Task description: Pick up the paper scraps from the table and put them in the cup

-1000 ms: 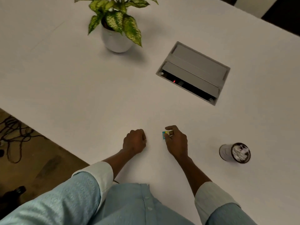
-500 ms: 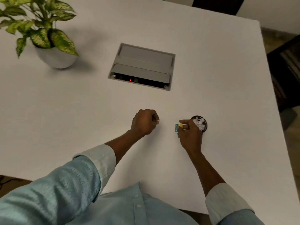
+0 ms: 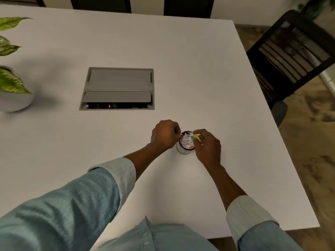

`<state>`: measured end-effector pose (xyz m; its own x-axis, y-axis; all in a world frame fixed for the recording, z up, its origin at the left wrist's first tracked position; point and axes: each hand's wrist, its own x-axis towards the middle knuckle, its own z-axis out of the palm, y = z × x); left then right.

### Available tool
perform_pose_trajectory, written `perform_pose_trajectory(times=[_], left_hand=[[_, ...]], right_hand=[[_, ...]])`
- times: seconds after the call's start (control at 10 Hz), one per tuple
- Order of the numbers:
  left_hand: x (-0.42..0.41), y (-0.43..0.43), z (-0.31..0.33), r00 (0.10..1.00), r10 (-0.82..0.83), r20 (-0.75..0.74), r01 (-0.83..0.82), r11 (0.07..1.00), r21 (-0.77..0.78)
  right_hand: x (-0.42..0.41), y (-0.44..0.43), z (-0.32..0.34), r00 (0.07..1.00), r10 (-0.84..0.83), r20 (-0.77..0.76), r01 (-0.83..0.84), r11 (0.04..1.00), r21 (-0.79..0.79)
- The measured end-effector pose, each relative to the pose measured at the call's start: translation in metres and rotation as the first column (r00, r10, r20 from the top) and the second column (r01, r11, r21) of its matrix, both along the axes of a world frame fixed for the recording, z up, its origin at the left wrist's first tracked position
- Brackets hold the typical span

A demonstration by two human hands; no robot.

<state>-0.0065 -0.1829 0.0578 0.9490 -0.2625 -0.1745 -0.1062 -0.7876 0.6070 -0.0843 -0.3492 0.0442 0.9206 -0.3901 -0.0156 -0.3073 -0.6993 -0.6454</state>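
A single camera is riding on the person's head, facing forward and steeply down onto the table. It is sitting close above the sleeves, catching floor at right.

A small white dark-rimmed cup is seen upright, filled with crumpled white paper scraps; a yellow-and-blue scrap is held over its right rim.

Looks like an office meeting room. Straight beyond the fingers, sunk flush into a broad white table, a grey flip-lid power box with a red light inside. Far left of the fingers, a potted plant. Off to their right, past the table edge, a black slatted chair on patterned flooring, possibly carpet.
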Motion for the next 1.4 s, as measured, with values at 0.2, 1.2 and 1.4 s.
perform_pose_trajectory(times=[0.2, 1.2, 1.4], left_hand=[[0.008, -0.026, -0.016, 0.997, -0.078, -0.029, 0.079, 0.995, 0.055], [-0.109, 0.124, -0.127, 0.925, -0.168, -0.341, 0.309, 0.854, 0.419], [-0.112, 0.14, -0.129, 0.903, -0.263, -0.34, 0.396, 0.818, 0.418]], right_hand=[[0.001, -0.012, -0.012, 0.997, 0.028, -0.068, -0.035, 0.994, -0.101], [-0.02, 0.014, -0.083, 0.863, 0.311, -0.398, -0.483, 0.738, -0.471], [-0.014, 0.014, -0.079, 0.851, 0.289, -0.438, -0.496, 0.717, -0.49]])
